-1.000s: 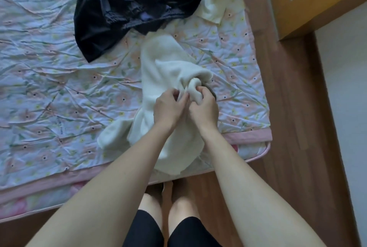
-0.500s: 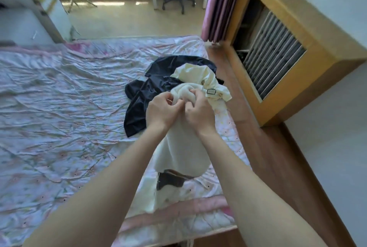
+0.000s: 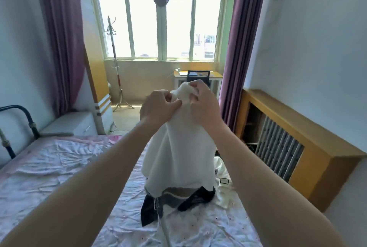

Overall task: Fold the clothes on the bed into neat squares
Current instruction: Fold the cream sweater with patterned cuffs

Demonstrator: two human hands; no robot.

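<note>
White garment (image 3: pixel 178 151) now lifted off bed (image 3: pixel 59 167), hanging free; my left hand (image 3: pixel 158 105), right hand (image 3: pixel 202 103) pinch top edge, ready for spreading.

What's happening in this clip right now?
A person stands at a bed, holding a white garment up in the air. Both the left hand and right hand have a grip on its bunched top, so it hangs free, not yet folded. A dark garment and a cream one lie unfolded on the sheet behind it.
</note>
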